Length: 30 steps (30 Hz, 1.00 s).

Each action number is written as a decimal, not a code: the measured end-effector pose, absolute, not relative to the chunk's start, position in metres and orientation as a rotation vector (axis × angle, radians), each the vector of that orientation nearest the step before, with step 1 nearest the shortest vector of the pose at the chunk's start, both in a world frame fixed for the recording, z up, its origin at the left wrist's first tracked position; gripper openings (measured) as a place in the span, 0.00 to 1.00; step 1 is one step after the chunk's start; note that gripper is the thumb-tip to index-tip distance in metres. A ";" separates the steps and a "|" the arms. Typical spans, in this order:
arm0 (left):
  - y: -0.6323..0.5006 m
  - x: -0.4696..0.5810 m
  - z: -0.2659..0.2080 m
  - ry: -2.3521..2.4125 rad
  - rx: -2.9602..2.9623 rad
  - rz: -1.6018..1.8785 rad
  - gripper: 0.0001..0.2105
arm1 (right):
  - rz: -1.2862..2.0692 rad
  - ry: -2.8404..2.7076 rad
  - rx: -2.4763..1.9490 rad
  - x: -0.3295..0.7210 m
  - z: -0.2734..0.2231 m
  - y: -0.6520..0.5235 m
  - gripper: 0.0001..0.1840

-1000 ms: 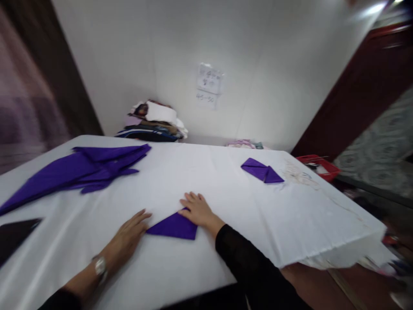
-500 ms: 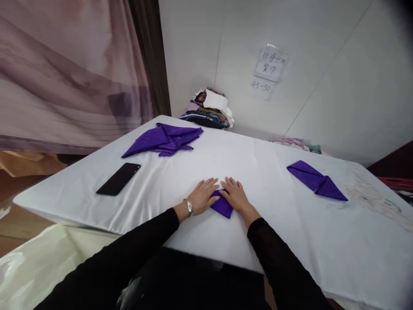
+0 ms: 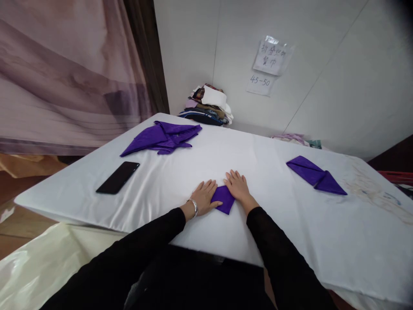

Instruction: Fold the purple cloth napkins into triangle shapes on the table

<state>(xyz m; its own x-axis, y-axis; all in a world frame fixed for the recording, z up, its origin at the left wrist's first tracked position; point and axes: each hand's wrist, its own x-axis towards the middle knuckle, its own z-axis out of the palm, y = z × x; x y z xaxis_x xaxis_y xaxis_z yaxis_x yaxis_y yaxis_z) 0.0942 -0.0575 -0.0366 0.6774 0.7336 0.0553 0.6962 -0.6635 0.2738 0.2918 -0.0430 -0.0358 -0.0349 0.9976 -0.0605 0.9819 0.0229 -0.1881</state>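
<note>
A small folded purple cloth lies flat near the front of the white-covered table. On its left edge rests my left hand, fingers stretched out and the thumb lying over the cloth; a silver bracelet circles that wrist. My right hand is flat with spread fingers at the cloth's right edge. Neither hand grips anything. Parts of the cloth's side edges are hidden under the hands.
Loose purple cloths lie at the back left, above a black phone. To the right is another folded purple cloth. Behind the table sits a pile of folded clothes, and paper signs hang on the wall.
My hands have moved apart, the right one shifting slightly forward and right, so more of the small folded cloth shows between them. The other cloths and the phone stay in place.
</note>
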 end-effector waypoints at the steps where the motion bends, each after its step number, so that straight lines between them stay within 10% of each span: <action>1: -0.058 0.094 -0.037 1.151 2.663 0.242 0.36 | 0.291 -2.139 -2.167 0.294 -0.035 -0.040 0.30; 30: -0.059 0.127 -0.038 1.090 2.679 0.166 0.38 | 0.365 -1.940 -2.155 0.307 -0.004 -0.026 0.33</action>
<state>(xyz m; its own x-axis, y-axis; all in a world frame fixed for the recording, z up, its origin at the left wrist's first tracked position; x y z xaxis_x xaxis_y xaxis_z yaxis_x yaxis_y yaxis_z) 0.1268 -0.0592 -0.0384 0.7147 0.6993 0.0130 0.6715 -0.6913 0.2669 0.3066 -0.0265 -0.0041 0.0985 0.9944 -0.0375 0.9402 -0.1054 -0.3239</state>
